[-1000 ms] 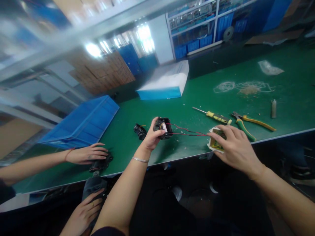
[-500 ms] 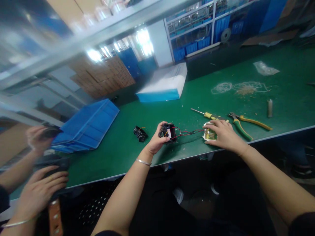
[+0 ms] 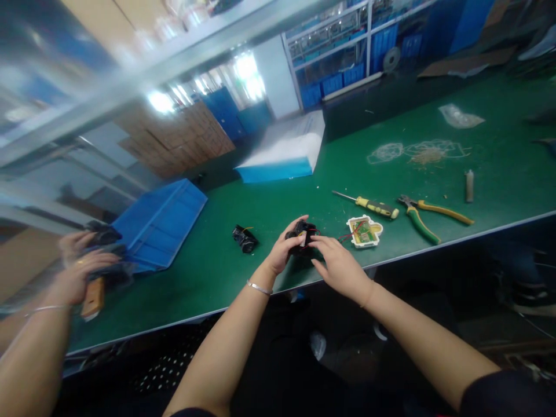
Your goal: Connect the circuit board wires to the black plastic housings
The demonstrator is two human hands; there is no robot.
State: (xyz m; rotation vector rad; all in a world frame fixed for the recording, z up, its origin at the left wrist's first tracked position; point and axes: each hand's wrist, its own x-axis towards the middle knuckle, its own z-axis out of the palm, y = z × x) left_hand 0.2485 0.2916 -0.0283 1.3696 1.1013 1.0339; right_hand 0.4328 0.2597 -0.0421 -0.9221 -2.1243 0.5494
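From my remote seat I watch through the head camera; my left hand (image 3: pixel 282 252) is clamped on the black unit (image 3: pixel 309 233), thumb over its near face and fingers wrapped around the far side, holding it just above the green table (image 3: pixel 208 284) near the front edge; my right hand (image 3: pixel 343 271) is loosely spread, thumb well apart from the fingers, its fingertips at the unit's right side; whether they press on it or only brush it, I cannot tell; a red wire (image 3: pixel 344 238) shows beyond the right fingers and runs into the white case (image 3: pixel 374 227), which lies on the table with its green board (image 3: pixel 364 233) facing up, out of both my hands; just behind the case rests the screwdriver (image 3: pixel 377 207), and to its right the pliers (image 3: pixel 420 217) lie with their handles spread; a second black part (image 3: pixel 244 239) sits on the table to the left of my left hand; farther left, beside the blue bin (image 3: pixel 163 223), a co-worker's hands (image 3: pixel 80 269) hold a dark, blurred object (image 3: pixel 106 234).
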